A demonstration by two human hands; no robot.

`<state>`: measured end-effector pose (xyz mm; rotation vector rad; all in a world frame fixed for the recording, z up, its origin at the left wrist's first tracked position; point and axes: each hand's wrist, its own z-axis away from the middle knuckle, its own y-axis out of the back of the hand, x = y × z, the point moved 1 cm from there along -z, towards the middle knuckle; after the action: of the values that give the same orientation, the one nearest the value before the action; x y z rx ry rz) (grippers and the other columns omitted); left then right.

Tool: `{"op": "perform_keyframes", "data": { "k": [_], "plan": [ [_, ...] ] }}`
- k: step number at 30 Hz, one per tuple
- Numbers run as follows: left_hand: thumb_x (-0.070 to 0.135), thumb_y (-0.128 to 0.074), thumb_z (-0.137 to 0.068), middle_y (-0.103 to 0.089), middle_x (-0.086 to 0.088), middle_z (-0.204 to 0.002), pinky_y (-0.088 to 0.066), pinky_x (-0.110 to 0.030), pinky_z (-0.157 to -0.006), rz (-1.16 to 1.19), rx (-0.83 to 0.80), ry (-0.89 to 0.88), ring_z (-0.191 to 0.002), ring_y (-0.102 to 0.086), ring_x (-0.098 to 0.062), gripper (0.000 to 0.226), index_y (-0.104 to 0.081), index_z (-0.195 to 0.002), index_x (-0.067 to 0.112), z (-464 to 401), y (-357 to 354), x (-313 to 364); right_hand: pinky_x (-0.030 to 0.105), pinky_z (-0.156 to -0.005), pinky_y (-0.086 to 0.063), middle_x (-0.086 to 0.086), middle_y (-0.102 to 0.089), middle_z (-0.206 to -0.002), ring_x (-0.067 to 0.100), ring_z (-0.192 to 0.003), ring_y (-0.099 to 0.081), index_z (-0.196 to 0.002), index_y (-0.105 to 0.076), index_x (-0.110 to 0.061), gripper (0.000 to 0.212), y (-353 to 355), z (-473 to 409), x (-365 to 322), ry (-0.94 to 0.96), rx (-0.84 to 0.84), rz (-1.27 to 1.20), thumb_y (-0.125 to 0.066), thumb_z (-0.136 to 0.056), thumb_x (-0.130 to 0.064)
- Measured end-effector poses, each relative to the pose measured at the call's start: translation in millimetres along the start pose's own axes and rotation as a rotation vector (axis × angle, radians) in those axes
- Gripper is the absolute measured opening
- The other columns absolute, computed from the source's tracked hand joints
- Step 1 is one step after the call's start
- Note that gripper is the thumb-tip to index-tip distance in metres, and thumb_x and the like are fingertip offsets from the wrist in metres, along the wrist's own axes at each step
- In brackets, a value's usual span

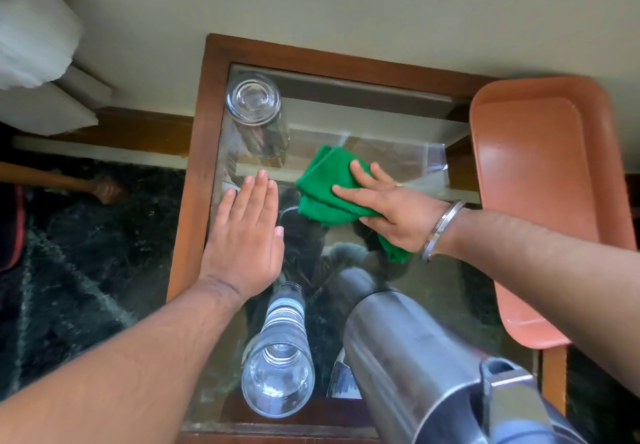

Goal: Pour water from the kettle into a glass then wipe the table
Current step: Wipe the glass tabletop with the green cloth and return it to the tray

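While left hand [242,235] lies flat, green cloth [317,197] beneath right hand [394,211] fingers [360,175]

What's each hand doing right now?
Left hand: open, flat on the table, holding nothing.
Right hand: open, pressing the cloth against the table.

green cloth [325,183], orange tray [540,173], steel-grey kettle [408,346]

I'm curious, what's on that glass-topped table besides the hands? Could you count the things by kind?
Glasses: 2 (far glass, near glass)
Kettle: 1
Green cloth: 1
Orange tray: 1, at the right edge
Total: 5
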<state>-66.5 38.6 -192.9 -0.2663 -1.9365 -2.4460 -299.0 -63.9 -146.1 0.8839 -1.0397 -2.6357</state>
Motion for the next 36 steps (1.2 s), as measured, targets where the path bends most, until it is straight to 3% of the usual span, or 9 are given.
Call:
{"op": "perform_keyframes", "data": {
  "k": [4, 7, 11, 15, 20, 23, 27, 32, 36],
  "plan": [
    [0.033, -0.030, -0.095, -0.030, -0.025, -0.164, -0.020, -0.055, -0.125, 0.020, -0.002, -0.007, -0.153, -0.029, -0.040, 0.072, -0.033, -0.156, -0.005, 1, -1, -2, 0.034, -0.111, -0.035, 0.001, -0.056, -0.137, 0.017, -0.123, -0.054, -0.133, -0.046, -0.038, 0.046, 27, 50, -1, -0.100, 0.048, -0.620, -0.049, -0.099, -0.007],
    [0.034, -0.031, -0.094, -0.031, -0.025, -0.164, -0.010, -0.050, -0.127, 0.021, 0.009, -0.015, -0.152, -0.029, -0.041, 0.073, -0.033, -0.155, -0.006, 0, -4, -3, 0.018, -0.098, -0.043, -0.011, -0.060, -0.125, -0.002, -0.109, -0.058, -0.123, -0.048, -0.045, 0.051, 53, 108, 8, -0.160, 0.320, -0.884, -0.049, -0.098, 0.000],
    [0.035, -0.031, -0.094, -0.031, -0.028, -0.163, 0.007, -0.039, -0.125, 0.030, -0.017, -0.008, -0.151, -0.029, -0.044, 0.074, -0.032, -0.155, -0.007, 1, -2, -2, 0.013, -0.097, -0.040, -0.010, -0.057, -0.134, -0.008, -0.112, -0.055, -0.140, -0.042, -0.037, 0.059, 69, 165, 36, -0.330, 0.629, -0.686, -0.050, -0.094, -0.002],
    [0.038, -0.028, -0.096, -0.027, -0.028, -0.164, 0.012, -0.037, -0.124, 0.036, -0.025, 0.001, -0.152, -0.026, -0.044, 0.075, -0.029, -0.156, -0.007, 2, 0, -1, 0.036, -0.116, -0.025, 0.017, -0.025, -0.159, 0.030, -0.145, -0.026, -0.154, -0.020, -0.026, 0.062, 41, 167, 87, -0.678, 0.562, -0.313, -0.048, -0.098, -0.016],
    [0.026, -0.053, -0.101, -0.029, -0.031, -0.162, -0.019, -0.060, -0.123, 0.050, -0.093, -0.016, -0.150, -0.029, -0.048, 0.066, -0.034, -0.153, -0.009, 0, 13, 1, 0.046, -0.119, -0.010, 0.019, 0.005, -0.163, 0.038, -0.148, -0.002, -0.155, -0.010, -0.028, 0.067, -26, 146, 107, -0.754, 0.104, -0.216, -0.033, -0.097, -0.053],
    [0.018, -0.061, -0.097, -0.047, -0.028, -0.153, -0.038, -0.062, -0.112, 0.106, -0.043, -0.125, -0.140, -0.045, -0.047, 0.057, -0.045, -0.147, -0.003, -21, 40, 26, 0.045, -0.116, -0.023, 0.016, -0.016, -0.162, 0.032, -0.146, -0.020, -0.151, -0.024, -0.028, 0.059, -22, 168, 123, -0.769, 0.358, -0.148, -0.034, -0.097, -0.050],
    [0.031, -0.053, -0.103, -0.068, -0.009, -0.136, -0.053, -0.046, -0.099, 0.335, -0.133, -0.255, -0.121, -0.065, -0.030, 0.041, -0.060, -0.139, 0.013, -82, 72, 114, 0.055, -0.104, -0.043, 0.018, -0.032, -0.152, 0.038, -0.134, -0.040, -0.148, -0.024, -0.018, 0.068, 6, 212, 178, -1.098, 0.572, -0.004, -0.056, -0.091, -0.036],
    [0.039, -0.059, -0.103, -0.077, -0.016, -0.099, -0.065, -0.044, -0.075, 0.799, -0.572, 0.030, -0.082, -0.077, -0.028, 0.041, -0.072, -0.103, 0.000, -129, 55, 225, 0.046, -0.099, -0.049, 0.012, -0.061, -0.134, 0.034, -0.115, -0.061, -0.140, -0.047, -0.014, 0.045, 6, 223, 215, -1.153, 0.478, -0.328, -0.054, -0.096, -0.021],
    [0.028, -0.068, -0.100, -0.078, -0.016, -0.094, -0.066, -0.044, -0.075, 0.980, -0.417, 0.296, -0.081, -0.078, -0.029, 0.026, -0.073, -0.090, 0.005, -146, 42, 229, 0.041, -0.084, -0.054, 0.006, -0.072, -0.102, 0.026, -0.091, -0.068, -0.124, -0.062, -0.017, 0.034, -11, 215, 201, -1.080, 0.579, -0.366, -0.058, -0.091, -0.009]
  ]
}}
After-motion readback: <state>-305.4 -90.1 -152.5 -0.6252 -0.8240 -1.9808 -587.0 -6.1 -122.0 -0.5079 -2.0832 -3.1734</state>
